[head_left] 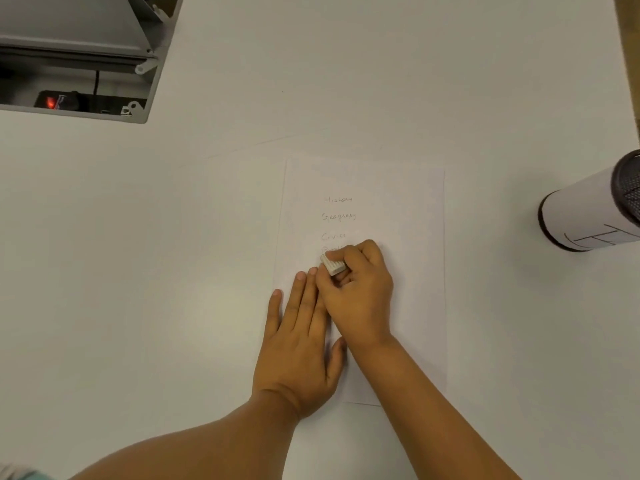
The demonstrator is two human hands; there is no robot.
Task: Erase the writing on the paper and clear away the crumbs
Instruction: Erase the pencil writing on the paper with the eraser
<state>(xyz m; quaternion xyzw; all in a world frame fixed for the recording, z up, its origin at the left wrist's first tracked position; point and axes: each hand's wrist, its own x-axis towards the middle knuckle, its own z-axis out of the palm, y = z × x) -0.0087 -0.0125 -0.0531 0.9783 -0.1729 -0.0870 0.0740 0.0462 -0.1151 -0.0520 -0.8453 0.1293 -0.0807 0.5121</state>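
On white table, centre-front: both hands on one sheet, erasing at lowest written line.
table [346, 81]: white, big, bare ard the sheet; risk = crumbs hard to spot on white, some may get left when clearing.
hatch [74, 57]: grey cable well w/ lid up, far left corner, red light inside; well apart from sheet. Risk = crumbs swept that way drop in, not really cleared.
paper [398, 209]: portrait sheet, flat, centre. Pencil words "History", "Geography", "Civics" intact; a 4th line under them half hidden by right hand. Risk = thin sheet buckles or tears if rubbed hard toward the unpinned top edge.
cylinder [585, 216]: white tube w/ black mesh end, lying at right edge, near paper but not touching. Risk = elbow knocks it, it rolls.
left hand [301, 341]: flat, fingers straight, pressing sheet's lower-left edge, partly on table. Risk = pins only one corner, so sheet can pivot or slide under strokes.
right hand [356, 292]: fingers curled, gripping the eraser, crossing over left fingertips. Risk = palm drags over graphite, smears it.
eraser [333, 264]: small white block, tip at 4th line, touching paper as far as I can tell. Risk = dirty face leaves grey streaks; 3 lines not yet done.
crumbs: none visible at this res.
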